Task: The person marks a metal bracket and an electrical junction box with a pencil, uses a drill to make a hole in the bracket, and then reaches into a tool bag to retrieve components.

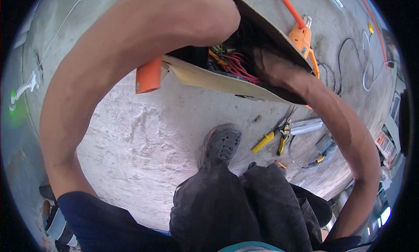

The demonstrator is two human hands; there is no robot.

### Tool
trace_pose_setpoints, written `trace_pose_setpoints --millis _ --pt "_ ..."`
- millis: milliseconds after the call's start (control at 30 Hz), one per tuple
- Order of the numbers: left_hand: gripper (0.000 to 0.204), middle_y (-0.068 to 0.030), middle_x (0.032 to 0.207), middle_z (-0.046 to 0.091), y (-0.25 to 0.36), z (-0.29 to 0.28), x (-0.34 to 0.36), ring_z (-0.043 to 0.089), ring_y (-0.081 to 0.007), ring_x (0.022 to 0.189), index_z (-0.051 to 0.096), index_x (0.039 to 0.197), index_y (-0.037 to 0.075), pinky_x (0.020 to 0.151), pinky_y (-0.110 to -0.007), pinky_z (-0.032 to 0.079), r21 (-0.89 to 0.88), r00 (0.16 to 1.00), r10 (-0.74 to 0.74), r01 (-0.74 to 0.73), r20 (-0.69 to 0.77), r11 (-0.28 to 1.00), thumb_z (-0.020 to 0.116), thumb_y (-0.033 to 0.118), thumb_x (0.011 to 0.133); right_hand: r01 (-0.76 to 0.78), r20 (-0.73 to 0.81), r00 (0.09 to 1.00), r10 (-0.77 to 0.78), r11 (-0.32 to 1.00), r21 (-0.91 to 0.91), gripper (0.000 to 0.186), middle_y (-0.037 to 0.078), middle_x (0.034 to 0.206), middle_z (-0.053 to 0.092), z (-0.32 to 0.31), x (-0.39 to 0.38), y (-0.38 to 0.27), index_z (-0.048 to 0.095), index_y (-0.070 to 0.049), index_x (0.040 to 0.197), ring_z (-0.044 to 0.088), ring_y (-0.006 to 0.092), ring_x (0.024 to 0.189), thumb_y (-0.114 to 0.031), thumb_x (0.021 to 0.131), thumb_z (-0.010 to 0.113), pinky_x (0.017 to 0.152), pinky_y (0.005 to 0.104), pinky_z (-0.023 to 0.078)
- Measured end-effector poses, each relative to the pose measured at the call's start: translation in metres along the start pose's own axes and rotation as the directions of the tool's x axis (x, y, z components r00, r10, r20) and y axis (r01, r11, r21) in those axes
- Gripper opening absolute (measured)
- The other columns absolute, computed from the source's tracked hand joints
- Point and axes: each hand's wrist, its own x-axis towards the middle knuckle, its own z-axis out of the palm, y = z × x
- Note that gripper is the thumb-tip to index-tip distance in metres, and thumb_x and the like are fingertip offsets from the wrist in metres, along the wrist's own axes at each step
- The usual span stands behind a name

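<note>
An open cardboard box [218, 79] stands on the floor in front of me, at the top of the view. Inside lie red wires [238, 67] and an orange-handled item [218, 59], along with dark things I cannot make out. My right hand [267, 65] reaches down into the box, its fingers lost in shadow. From the left my other forearm arches over the box's near rim; my left hand [220, 20] bends away at the wrist, so its fingers are hidden. An orange tube [149, 76] sticks out by the box's left end.
Right of the box lies an orange power tool [301, 37] with cables [338, 73]. Nearer me are yellow-handled pliers [283, 138], another yellow-handled tool [263, 143], a clear plastic piece [306, 126] and a corded grey tool [325, 147]. My shoe [221, 143] rests below the box.
</note>
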Motion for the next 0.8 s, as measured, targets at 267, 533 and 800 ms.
trace_pose_setpoints --millis 267,533,800 --pt "0.022 -0.015 0.112 0.067 0.015 -0.015 0.003 0.069 -0.0249 0.107 0.064 0.113 0.003 0.081 -0.03 0.061 -0.15 0.958 -0.17 0.207 0.232 0.967 0.06 0.005 0.091 -0.056 -0.163 0.985 0.046 0.996 -0.062 0.034 0.033 0.107 0.066 0.005 -0.009 -0.012 0.067 -0.002 0.121 0.065 0.046 0.103 -0.013 0.098 0.044 0.098 0.0515 0.05" --pt "0.016 -0.0205 0.092 0.069 0.012 0.039 0.011 0.069 -0.0352 0.091 0.067 0.098 0.002 0.078 -0.043 0.057 0.094 0.985 -0.094 0.108 -0.147 0.99 0.061 0.006 0.084 0.13 -0.502 0.848 -0.173 0.984 -0.12 0.036 0.028 0.122 0.064 0.035 0.019 0.008 0.059 0.002 0.129 0.065 0.0388 0.107 -0.01 0.097 0.048 0.092 0.0467 0.054" --pt "0.014 -0.0207 0.092 0.068 0.027 0.038 0.005 0.068 -0.0367 0.09 0.066 0.093 -0.002 0.084 -0.043 0.055 0.167 0.992 -0.123 0.116 0.03 0.979 0.062 0.002 0.081 0.133 -0.383 0.92 -0.086 0.987 0.096 0.038 0.024 0.127 0.064 -0.002 0.028 0.006 0.057 -0.003 0.134 0.065 0.0368 0.11 -0.015 0.1 0.045 0.093 0.0483 0.054"
